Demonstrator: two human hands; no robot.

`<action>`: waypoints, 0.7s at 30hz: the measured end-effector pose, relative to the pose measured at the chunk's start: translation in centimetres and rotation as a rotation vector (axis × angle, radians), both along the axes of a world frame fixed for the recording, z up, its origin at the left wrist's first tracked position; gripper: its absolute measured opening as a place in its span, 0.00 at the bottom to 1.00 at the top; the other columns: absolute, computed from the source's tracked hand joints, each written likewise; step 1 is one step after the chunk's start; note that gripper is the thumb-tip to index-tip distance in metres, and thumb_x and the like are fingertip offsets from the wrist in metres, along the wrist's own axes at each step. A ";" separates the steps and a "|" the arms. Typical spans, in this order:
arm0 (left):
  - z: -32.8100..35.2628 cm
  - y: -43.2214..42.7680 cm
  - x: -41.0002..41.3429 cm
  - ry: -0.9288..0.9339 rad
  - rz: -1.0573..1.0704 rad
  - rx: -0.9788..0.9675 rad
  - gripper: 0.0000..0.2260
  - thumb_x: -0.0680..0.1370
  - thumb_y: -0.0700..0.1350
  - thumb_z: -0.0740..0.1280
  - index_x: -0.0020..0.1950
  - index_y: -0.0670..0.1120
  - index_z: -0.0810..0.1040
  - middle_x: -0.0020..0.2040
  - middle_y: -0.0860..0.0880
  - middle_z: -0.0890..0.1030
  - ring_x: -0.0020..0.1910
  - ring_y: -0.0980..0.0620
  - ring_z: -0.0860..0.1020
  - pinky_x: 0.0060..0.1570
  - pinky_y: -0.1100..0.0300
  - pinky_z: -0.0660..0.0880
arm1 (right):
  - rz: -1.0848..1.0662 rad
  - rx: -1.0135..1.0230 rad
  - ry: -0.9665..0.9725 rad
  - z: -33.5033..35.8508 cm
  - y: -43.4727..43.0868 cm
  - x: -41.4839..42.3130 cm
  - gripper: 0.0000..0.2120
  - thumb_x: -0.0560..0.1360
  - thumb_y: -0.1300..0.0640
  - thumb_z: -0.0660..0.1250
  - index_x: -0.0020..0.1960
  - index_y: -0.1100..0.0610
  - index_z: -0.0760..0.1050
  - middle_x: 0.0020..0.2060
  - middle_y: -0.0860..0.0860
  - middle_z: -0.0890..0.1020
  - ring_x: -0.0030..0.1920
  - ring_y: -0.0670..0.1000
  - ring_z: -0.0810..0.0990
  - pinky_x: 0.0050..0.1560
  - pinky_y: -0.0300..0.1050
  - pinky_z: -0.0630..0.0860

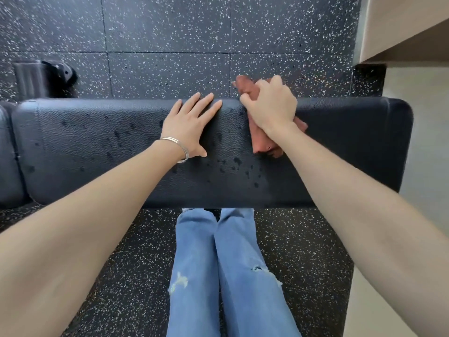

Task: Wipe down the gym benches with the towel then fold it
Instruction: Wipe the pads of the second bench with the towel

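**Towel at the table's far edge, wiping in hand**

Towel [265, 142], rust-brown and bunched, sits in the grip of the right hand [269, 107]. The fingers are curled round it and clamped on the cloth. One end pokes out above the knuckles and the other trails below the wrist. It lies right of the frame's centre, pressed on the upper edge of the table [352, 144], which is a black padded gym bench running across the middle of the picture.

Just beside it, toward frame left, the left hand [187, 128] lies flat on the pad. Its fingers are straight and spread and hold nothing. A thin bracelet [179, 149] circles that wrist.

Dark wet spots [236, 162] dot the pad below and to the left of both hands. Blue jeans [230, 263] show at bottom centre, over a speckled black floor [170, 32].

The step looks like the wipe itself, well short of done. The spotted patch seems not yet covered, and the fold comes later.

The next move likely calls for drawing the cloth down and toward frame left across the spots. It would need firm, even pressure, with the flat hand bracing or shifting out of the path.
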State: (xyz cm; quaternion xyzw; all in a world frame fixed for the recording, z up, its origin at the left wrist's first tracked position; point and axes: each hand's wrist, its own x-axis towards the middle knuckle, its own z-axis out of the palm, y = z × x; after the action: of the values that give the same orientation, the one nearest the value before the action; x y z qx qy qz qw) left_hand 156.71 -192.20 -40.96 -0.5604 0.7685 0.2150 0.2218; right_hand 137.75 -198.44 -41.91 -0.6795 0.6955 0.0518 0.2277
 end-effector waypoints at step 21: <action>-0.2 0.1 -0.2 0.054 0.050 0.027 0.56 0.63 0.55 0.78 0.77 0.53 0.41 0.78 0.51 0.45 0.77 0.47 0.44 0.74 0.44 0.47 | -0.102 -0.194 0.083 -0.4 4.6 1.5 0.18 0.74 0.44 0.60 0.57 0.55 0.74 0.54 0.57 0.72 0.51 0.59 0.72 0.46 0.50 0.71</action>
State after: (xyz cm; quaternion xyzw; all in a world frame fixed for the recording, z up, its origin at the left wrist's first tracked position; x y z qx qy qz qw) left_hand 156.53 -192.12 -41.14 -0.5703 0.7569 0.2459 0.2033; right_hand 139.23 -193.87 -42.33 -0.6595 0.7396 0.0008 0.1339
